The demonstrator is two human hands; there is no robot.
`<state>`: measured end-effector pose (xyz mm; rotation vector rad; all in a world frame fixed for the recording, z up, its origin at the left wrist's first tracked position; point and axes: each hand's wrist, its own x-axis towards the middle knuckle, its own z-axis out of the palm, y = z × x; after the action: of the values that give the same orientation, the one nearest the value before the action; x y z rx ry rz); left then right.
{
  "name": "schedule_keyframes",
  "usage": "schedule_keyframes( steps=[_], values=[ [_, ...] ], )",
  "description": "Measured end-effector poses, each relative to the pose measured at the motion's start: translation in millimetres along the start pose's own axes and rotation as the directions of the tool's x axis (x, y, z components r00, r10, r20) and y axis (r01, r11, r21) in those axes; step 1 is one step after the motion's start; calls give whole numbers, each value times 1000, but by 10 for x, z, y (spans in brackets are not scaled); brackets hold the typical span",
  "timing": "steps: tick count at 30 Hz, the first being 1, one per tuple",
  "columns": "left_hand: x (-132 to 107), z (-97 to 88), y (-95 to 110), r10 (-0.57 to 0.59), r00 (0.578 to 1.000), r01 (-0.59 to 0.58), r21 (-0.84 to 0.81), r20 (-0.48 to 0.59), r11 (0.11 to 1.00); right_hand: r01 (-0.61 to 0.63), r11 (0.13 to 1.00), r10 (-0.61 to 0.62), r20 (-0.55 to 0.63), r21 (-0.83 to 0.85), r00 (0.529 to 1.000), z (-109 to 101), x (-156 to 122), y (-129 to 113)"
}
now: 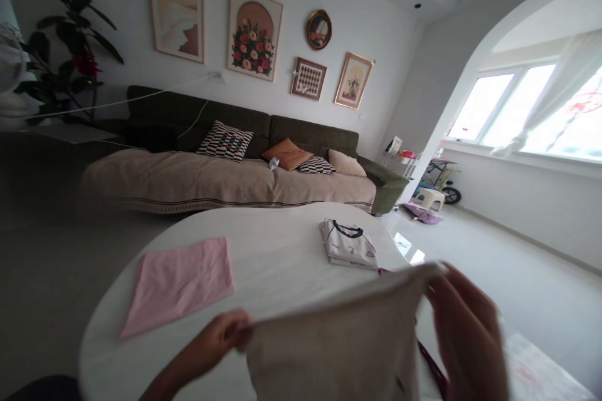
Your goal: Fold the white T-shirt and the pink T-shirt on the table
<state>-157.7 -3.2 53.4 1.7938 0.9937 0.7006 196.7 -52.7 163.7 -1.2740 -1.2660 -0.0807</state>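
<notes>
I hold a beige cloth (338, 344) stretched between both hands above the near edge of a white oval table (277, 263). My left hand (221, 339) pinches its left upper corner. My right hand (463, 319) grips the right upper corner, fingers curled round the fabric, and is smeared by motion. A folded pink cloth (181, 282) lies flat on the table's left side. A folded white shirt with a dark collar (348, 244) rests at the far right of the table.
A dark green sofa (244, 156) with a beige cover and several cushions stands behind the table. A large plant (66, 44) is at the far left. Pictures hang on the wall. Windows and a small stool (430, 198) are to the right.
</notes>
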Motion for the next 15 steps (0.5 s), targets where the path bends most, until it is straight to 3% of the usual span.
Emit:
schedule_keyframes(
  steps=[1,2,3,4,5,6,7,8,10,12,15],
  values=[
    [170,-178,91,19,981,-20,-3,-192,1000,-10,1000,10,-4,20,1000,108,148,-85],
    [335,-360,218,65,915,-71,0,-397,997,-10,999,11,-21,40,1000,214,302,-174],
    [482,-533,373,132,788,-141,32,-601,989,6,998,-3,-54,61,999,310,448,-261],
    [600,-688,545,223,640,-213,108,-735,971,40,996,-32,-100,78,994,387,575,-337],
    [683,-814,719,300,520,-251,192,-800,949,83,993,-69,-151,88,986,443,671,-395],
    [730,-907,879,348,437,-251,259,-830,933,119,988,-101,-183,93,978,478,729,-426],
    [745,-963,1010,395,390,-244,320,-832,915,137,986,-115,-204,95,972,497,746,-425],
    [736,-985,1101,430,383,-231,366,-818,901,129,987,-108,-206,94,973,504,722,-385],
    [678,-941,1132,487,449,-221,435,-750,873,54,995,-42,-157,78,987,512,564,-190],
    [610,-818,954,521,559,-232,482,-645,845,-45,998,47,-46,53,998,539,286,140],
    [519,-562,396,429,749,-145,507,-505,850,-160,987,162,195,-24,967,613,-290,740]
  ],
)
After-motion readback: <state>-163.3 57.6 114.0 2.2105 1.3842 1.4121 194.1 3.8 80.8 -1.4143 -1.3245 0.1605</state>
